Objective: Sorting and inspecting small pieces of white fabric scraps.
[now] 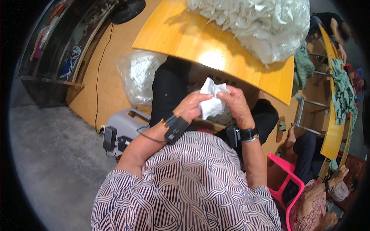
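Fingers [202, 97] of two hands pinched one white cloth piece [212, 109], with hardly any gap between thumb and fingertips on either side. The left hand [189, 106] grasped its left edge, thumb on top; the right hand [239, 104] gripped its upper right part, thumb likewise laid over it. That single piece was held in the air, just short of the near edge of one yellow table [173, 34]. Each wrist bore one black device: a left device [176, 130] and a right device [233, 136]. Two clear bags showed whitish contents: one large bag [269, 34] on the table, one smaller bag [140, 77] beside the left leg. One grey case [130, 124] stood at left. Rightward were one pink chair [287, 168], a seated co-worker [308, 200] and a second table [330, 142] bearing green pieces [343, 92].
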`<state>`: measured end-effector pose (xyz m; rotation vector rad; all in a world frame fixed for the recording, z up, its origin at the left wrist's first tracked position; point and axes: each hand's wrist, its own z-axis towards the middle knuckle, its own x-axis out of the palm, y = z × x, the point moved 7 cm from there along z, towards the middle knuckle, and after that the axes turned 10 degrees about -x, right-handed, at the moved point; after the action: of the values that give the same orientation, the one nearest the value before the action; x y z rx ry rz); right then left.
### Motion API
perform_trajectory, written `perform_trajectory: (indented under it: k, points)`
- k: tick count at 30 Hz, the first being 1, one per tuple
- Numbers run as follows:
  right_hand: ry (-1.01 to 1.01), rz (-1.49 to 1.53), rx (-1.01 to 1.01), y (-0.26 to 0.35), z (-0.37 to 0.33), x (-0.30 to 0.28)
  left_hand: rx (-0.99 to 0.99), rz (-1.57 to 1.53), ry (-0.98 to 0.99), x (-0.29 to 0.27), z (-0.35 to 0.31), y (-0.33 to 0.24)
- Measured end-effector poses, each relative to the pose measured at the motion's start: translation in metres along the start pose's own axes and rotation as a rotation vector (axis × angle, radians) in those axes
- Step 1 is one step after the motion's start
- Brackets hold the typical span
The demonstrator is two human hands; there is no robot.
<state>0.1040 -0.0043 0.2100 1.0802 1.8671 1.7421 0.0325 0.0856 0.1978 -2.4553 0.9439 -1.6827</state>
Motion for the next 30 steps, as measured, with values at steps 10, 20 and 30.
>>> perform_trajectory:
  k: [10, 20, 30]
  points:
    - [-0.174, -0.096, -0.257, 0.08, 0.06, -0.014, 0.5, -0.321, -0.39, -0.145, -0.07, -0.133]
    - [-0.632, -1.521, -0.554, 0.186, 0.106, -0.041, 0.324, 0.03, -1.174, -0.281, -0.115, -0.11]
    - [-0.666, -1.361, -0.673, 0.178, 0.084, -0.063, 0.429, -0.321, -0.486, -0.216, -0.091, -0.122]
